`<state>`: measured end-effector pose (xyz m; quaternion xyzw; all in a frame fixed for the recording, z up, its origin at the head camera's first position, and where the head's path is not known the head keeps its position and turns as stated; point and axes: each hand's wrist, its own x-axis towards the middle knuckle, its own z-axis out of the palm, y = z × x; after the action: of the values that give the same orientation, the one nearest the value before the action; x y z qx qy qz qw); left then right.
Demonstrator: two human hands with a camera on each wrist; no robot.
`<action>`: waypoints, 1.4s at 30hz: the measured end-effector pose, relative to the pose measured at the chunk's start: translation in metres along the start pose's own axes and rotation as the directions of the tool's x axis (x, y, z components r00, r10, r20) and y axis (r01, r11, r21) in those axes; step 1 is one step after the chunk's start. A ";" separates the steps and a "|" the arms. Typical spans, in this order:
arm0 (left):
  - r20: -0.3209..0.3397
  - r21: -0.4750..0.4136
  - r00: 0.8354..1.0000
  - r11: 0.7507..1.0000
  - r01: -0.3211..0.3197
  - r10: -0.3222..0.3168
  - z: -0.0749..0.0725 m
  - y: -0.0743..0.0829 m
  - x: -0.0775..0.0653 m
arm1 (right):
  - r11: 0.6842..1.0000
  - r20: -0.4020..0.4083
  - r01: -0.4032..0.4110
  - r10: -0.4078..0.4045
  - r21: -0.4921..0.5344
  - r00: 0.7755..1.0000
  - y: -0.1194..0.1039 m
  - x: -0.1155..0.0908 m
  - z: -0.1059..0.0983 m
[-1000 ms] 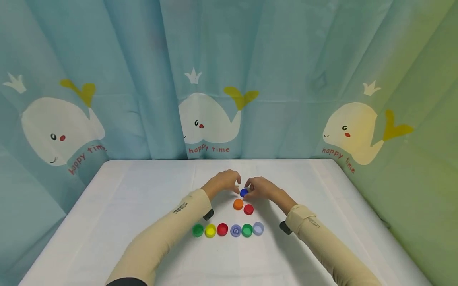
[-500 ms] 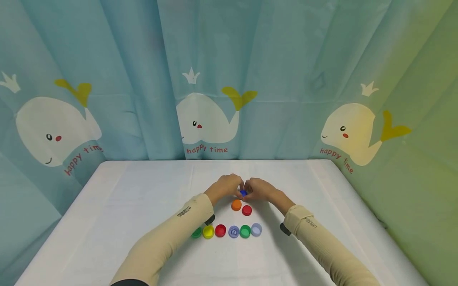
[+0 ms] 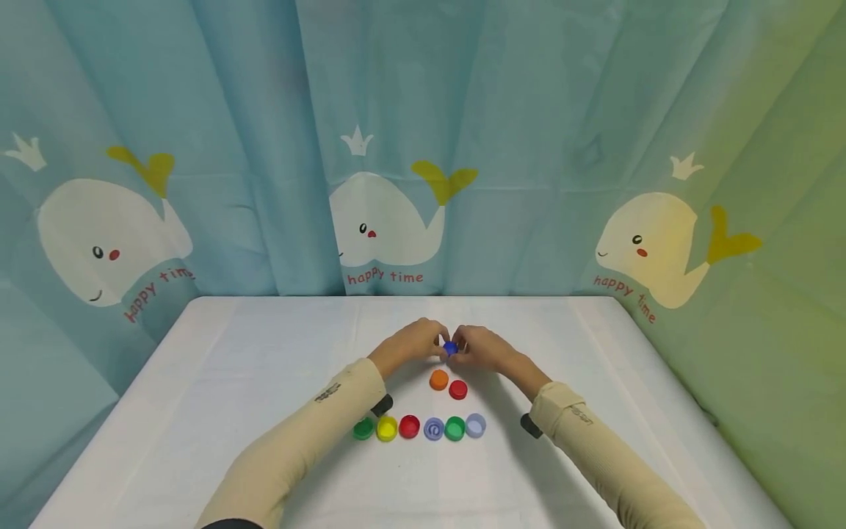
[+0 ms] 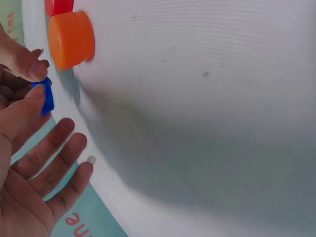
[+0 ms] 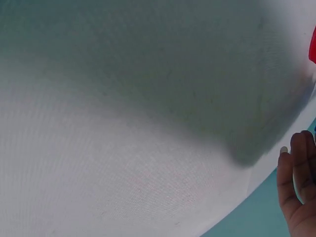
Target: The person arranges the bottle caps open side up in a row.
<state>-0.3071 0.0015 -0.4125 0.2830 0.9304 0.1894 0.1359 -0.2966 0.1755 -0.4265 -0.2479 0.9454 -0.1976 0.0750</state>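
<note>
Between my two hands, in the head view, a small blue bottle cap [image 3: 450,348] is held just above the table. My left hand [image 3: 413,340] pinches it from the left with thumb and forefinger; its other fingers are spread in the left wrist view, where the blue cap [image 4: 48,96] appears tilted. My right hand [image 3: 484,347] pinches the cap from the right. In the right wrist view only part of the right hand [image 5: 301,182] shows at the edge. Closer to me lie an orange cap [image 3: 439,380] and a red cap [image 3: 458,389].
A row of caps crosses the white table [image 3: 264,353] nearer me: green [image 3: 363,428], yellow [image 3: 387,428], red [image 3: 409,427], lavender [image 3: 433,429], another green cap [image 3: 454,428] and a pale lavender cap [image 3: 475,425]. A whale-print curtain [image 3: 529,147] hangs behind the table.
My left hand has come in from the left and taken hold of the blue cap alongside the right hand. The cap has risen slightly off the table. The other caps stay put.
</note>
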 end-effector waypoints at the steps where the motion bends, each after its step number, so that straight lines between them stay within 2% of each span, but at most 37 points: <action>1: -0.011 -0.017 1.000 1.000 -0.011 0.011 -0.001 -0.001 -0.002 | 1.000 -0.015 0.014 -0.014 0.004 1.000 0.001 -0.001 0.000; 6: -0.069 -0.107 0.997 0.994 -0.034 0.026 -0.003 -0.004 -0.009 | 0.994 -0.064 0.102 -0.099 0.043 0.993 0.000 -0.006 -0.003; 10: -0.129 -0.192 0.991 0.981 -0.001 -0.024 -0.003 -0.002 -0.016 | 0.981 -0.101 0.173 -0.165 0.082 0.981 -0.003 -0.009 -0.005; 14: -0.197 -0.300 0.977 0.954 0.012 -0.075 -0.003 0.000 -0.022 | 0.974 -0.133 0.186 -0.170 0.126 0.977 -0.007 -0.011 -0.004; 16: -0.208 -0.364 0.973 0.931 0.018 -0.101 -0.002 0.001 -0.024 | 0.974 -0.139 0.176 -0.156 0.141 0.978 -0.009 -0.011 -0.003; 19: -0.208 -0.466 0.966 0.884 0.037 -0.150 -0.001 0.003 -0.027 | 0.975 -0.139 0.141 -0.118 0.170 0.983 -0.013 -0.011 -0.002; 22: -0.235 -0.551 0.953 0.834 0.029 -0.188 0.001 0.003 -0.029 | 0.956 -0.131 0.081 -0.045 0.283 0.990 -0.018 -0.013 -0.002; 24: -0.269 -0.589 0.940 0.808 0.011 -0.209 0.002 0.004 -0.031 | 0.915 -0.132 0.034 0.021 0.402 0.991 -0.021 -0.014 -0.001; 27: -0.301 -0.642 0.923 0.767 -0.010 -0.240 0.002 0.007 -0.034 | 0.824 -0.136 -0.015 0.112 0.567 0.984 -0.025 -0.015 0.000; 31: -0.287 -0.705 0.920 0.710 -0.014 -0.267 0.001 0.011 -0.040 | 0.724 -0.132 -0.042 0.181 0.689 0.975 -0.030 -0.017 0.000; 33: -0.277 -0.727 0.923 0.687 -0.020 -0.267 0.001 0.011 -0.042 | 0.657 -0.119 -0.038 0.192 0.753 0.974 -0.032 -0.020 -0.001; 38: -0.292 -0.746 0.923 0.663 -0.055 -0.252 0.001 0.012 -0.049 | 0.502 -0.075 -0.022 0.172 0.865 0.982 -0.037 -0.027 -0.005; 42: -0.323 -0.719 0.917 0.690 -0.079 -0.232 0.002 0.013 -0.055 | 0.392 0.002 -0.094 0.229 0.915 0.974 -0.039 -0.029 -0.006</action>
<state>-0.2556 -0.0198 -0.4006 0.1235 0.8000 0.5845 0.0558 -0.2558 0.1613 -0.4038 -0.0616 0.7078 -0.6859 0.1575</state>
